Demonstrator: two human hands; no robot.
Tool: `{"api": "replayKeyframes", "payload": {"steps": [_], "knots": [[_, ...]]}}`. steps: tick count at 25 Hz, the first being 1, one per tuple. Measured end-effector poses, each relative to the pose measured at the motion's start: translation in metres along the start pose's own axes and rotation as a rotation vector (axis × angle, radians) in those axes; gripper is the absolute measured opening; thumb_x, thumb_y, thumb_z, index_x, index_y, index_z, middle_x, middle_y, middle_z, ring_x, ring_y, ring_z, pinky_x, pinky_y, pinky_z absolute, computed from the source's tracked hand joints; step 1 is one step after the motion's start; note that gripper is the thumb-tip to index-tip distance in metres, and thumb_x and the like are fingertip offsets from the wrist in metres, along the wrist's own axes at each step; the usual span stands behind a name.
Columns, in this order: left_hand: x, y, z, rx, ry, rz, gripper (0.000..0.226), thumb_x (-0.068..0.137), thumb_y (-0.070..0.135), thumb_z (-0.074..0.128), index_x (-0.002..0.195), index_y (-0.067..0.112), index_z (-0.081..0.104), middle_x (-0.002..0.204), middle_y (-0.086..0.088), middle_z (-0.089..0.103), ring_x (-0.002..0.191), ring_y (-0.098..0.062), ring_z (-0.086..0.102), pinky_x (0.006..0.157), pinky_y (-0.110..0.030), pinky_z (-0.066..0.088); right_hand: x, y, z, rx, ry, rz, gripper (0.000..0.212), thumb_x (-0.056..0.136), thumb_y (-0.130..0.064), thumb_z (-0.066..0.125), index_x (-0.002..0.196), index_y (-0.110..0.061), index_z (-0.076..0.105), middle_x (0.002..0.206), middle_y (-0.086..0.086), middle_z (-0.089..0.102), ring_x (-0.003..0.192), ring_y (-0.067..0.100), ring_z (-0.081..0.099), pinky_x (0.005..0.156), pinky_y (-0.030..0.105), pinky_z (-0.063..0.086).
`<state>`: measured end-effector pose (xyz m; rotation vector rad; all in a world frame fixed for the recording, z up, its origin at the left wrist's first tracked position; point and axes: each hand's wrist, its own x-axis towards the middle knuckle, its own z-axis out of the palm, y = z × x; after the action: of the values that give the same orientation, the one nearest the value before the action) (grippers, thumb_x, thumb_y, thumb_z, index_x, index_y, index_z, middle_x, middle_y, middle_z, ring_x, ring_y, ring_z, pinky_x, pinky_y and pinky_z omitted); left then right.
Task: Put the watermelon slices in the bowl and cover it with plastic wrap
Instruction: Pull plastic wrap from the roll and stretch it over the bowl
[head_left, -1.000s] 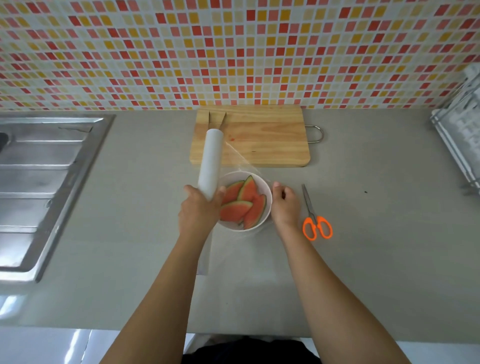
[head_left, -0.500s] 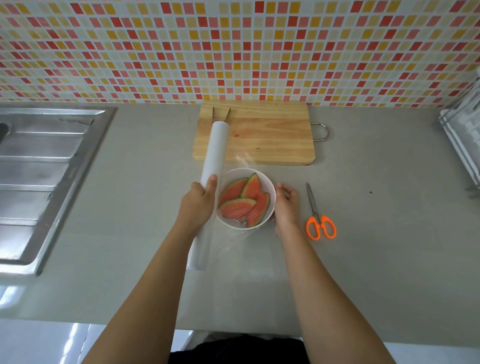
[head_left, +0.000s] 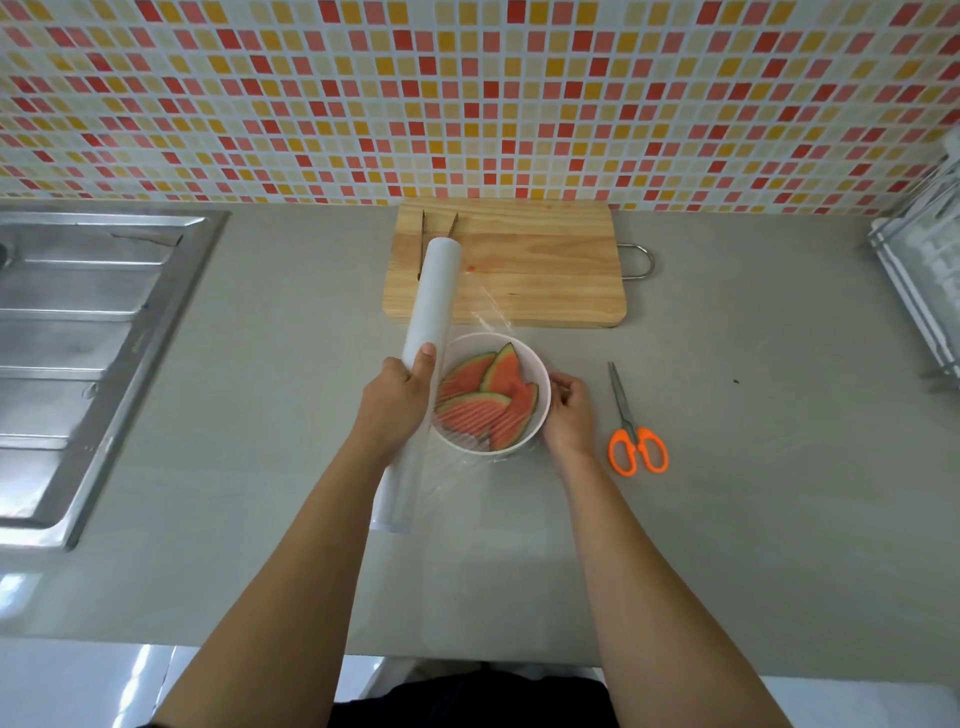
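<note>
A white bowl (head_left: 540, 379) stands on the grey counter and holds several watermelon slices (head_left: 480, 400). Clear film stretches across the bowl's top, wrinkled over the fruit. My left hand (head_left: 397, 400) grips the long white plastic wrap roll (head_left: 434, 306) just left of the bowl; the roll runs from the cutting board towards me. My right hand (head_left: 569, 410) presses the film's edge against the bowl's right side, fingers curled around the rim.
A wooden cutting board (head_left: 524, 270) with a metal handle lies behind the bowl. Orange-handled scissors (head_left: 634, 431) rest to the right of my right hand. A steel sink (head_left: 78, 332) fills the left, a dish rack (head_left: 924, 280) the far right.
My left hand has carried the roll leftwards off the bowl to its left side, drawing film over the slices. My right hand stays at the bowl's right rim.
</note>
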<state>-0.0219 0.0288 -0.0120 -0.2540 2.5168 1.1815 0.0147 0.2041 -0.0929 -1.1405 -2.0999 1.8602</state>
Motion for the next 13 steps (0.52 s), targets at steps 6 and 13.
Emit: {"api": "replayKeyframes", "payload": {"steps": [6,13], "knots": [[0.003,0.001,0.001,0.007,-0.006,0.01,0.049,0.094,0.058,0.031,0.101,0.011,0.045,0.08,0.006,0.046,0.07,-0.006,0.045,0.053,-0.021,0.03,-0.006,-0.019,-0.008,0.216,0.129,-0.212,0.035,0.1,-0.026,0.023,0.114,-0.015,0.054,0.117,0.001,0.058,0.114,0.015,0.053,0.091,0.02,0.038],[0.002,0.005,0.003,-0.026,-0.025,-0.012,0.048,0.094,0.055,0.031,0.101,0.01,0.047,0.091,-0.001,0.051,0.079,-0.018,0.05,0.061,-0.03,0.033,-0.01,-0.02,0.013,0.325,-0.053,-0.147,0.036,0.1,-0.021,0.028,0.126,-0.013,0.051,0.122,0.0,0.055,0.11,0.01,0.052,0.086,0.01,0.042]]}}
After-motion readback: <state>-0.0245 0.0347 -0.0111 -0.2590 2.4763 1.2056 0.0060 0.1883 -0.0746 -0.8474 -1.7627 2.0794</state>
